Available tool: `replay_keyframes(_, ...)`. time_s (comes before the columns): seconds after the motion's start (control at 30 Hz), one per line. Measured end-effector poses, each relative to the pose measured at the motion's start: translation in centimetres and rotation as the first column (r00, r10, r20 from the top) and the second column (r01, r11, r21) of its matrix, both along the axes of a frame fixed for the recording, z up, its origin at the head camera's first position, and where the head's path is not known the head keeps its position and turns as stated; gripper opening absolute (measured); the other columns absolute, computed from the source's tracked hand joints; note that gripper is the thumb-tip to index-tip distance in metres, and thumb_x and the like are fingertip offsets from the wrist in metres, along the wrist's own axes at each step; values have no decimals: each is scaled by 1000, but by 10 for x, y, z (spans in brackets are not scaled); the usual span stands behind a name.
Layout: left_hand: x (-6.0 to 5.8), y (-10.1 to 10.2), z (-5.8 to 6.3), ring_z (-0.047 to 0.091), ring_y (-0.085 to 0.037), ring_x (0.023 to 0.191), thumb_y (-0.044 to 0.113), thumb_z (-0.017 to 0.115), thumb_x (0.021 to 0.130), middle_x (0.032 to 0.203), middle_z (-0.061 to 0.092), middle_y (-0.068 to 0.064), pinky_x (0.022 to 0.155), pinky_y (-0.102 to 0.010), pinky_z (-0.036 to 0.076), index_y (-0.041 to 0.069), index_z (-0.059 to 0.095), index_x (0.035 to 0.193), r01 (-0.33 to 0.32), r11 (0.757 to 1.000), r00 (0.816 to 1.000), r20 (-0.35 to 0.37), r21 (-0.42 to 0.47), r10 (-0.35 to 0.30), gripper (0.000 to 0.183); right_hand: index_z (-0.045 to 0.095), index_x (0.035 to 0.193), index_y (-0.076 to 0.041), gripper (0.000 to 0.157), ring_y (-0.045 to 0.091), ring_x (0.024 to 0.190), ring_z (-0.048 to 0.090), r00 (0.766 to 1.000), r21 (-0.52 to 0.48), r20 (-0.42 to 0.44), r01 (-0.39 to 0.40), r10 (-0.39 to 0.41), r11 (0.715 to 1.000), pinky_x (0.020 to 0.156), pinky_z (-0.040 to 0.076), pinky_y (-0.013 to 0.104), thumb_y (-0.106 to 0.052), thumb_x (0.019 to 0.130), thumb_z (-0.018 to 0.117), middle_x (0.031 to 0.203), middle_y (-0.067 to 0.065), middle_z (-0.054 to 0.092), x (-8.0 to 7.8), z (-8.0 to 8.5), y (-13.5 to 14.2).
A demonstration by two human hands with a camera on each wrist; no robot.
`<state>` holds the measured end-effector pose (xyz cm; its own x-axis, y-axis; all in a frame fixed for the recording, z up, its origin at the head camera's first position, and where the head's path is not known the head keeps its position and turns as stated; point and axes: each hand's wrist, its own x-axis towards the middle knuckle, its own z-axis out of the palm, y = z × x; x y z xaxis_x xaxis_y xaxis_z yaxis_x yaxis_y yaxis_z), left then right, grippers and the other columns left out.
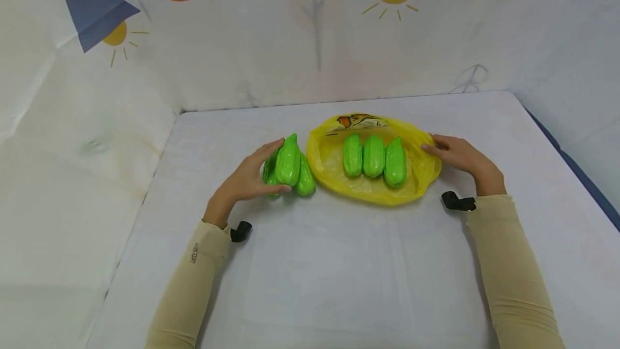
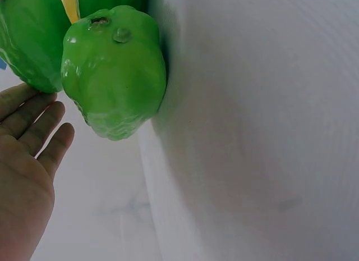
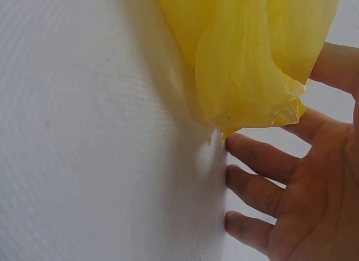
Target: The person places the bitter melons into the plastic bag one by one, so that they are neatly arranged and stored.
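Observation:
A yellow plastic bag (image 1: 372,192) lies open on the white table (image 1: 339,273), and three green gourds (image 1: 373,156) rest side by side in it. Just left of the bag is a small pile of green gourds (image 1: 289,161). My left hand (image 1: 249,176) cups that pile from its left side, fingers behind and thumb in front. In the left wrist view the fingers (image 2: 33,126) are nearly straight beside one gourd (image 2: 115,70) and touch another (image 2: 25,42). My right hand (image 1: 457,156) rests at the bag's right rim; its spread fingers (image 3: 263,163) touch the bag (image 3: 247,59).
Printed cloth walls (image 1: 310,42) close off the table at the back and on both sides. Black wrist mounts (image 1: 240,230) (image 1: 457,202) sit beneath each forearm. The table's front half shows bare white surface.

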<state>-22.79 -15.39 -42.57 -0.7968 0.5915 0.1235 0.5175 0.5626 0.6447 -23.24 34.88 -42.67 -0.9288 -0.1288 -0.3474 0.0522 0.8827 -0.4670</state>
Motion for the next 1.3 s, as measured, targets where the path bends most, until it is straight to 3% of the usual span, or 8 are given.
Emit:
replay_keyframes(0.33, 1, -1, 1, 25, -26, 149, 44, 84, 74, 161, 26, -2, 118, -55, 26, 25, 20, 158, -13, 1000, 1000, 12, 9, 13, 107, 21, 154, 1, 90, 53, 142, 18, 1000, 0, -5, -3, 3, 1000, 112, 16, 70, -65, 96, 36, 155, 32, 23, 1, 0, 0)
replay_keyframes(0.63, 2, 2, 4, 26, -27, 148, 47, 84, 74, 161, 27, -3, 118, -56, 27, 19, 22, 157, -9, 1000, 1000, -7, 16, 9, 108, 22, 154, 2, 88, 53, 142, 19, 1000, -5, -15, -6, 6, 1000, 113, 17, 69, -64, 97, 37, 155, 32, 23, 2, 0, 2)
replay_keyframes(0.9, 4, 5, 8, 26, -28, 148, 45, 84, 74, 161, 27, -4, 117, -56, 27, 19, 23, 157, -13, 1000, 1000, -26, 14, 13, 107, 23, 154, 0, 88, 52, 140, 23, 1000, -16, -9, 1, -2, 1000, 113, 18, 69, -66, 96, 37, 154, 32, 26, 0, 0, -1)
replay_keyframes(1.07, 3, 14, 17, 26, -28, 148, 40, 85, 74, 161, 28, -3, 117, -57, 27, 18, 23, 157, -14, 999, 999, -45, 37, 16, 106, 23, 154, 0, 89, 51, 142, 21, 1000, -13, -10, 6, -6, 1000, 113, 17, 68, -66, 96, 37, 156, 31, 24, 0, -1, 0)
replay_keyframes(1.3, -1, 38, 26, 25, -21, 149, 43, 85, 73, 161, 26, 5, 118, -54, 27, 25, 22, 157, 30, 998, 999, -40, 51, -28, 106, 24, 153, 1, 89, 51, 141, 22, 1000, -11, -14, 3, -3, 1000, 113, 18, 69, -66, 96, 37, 155, 31, 25, 1, -1, 0)
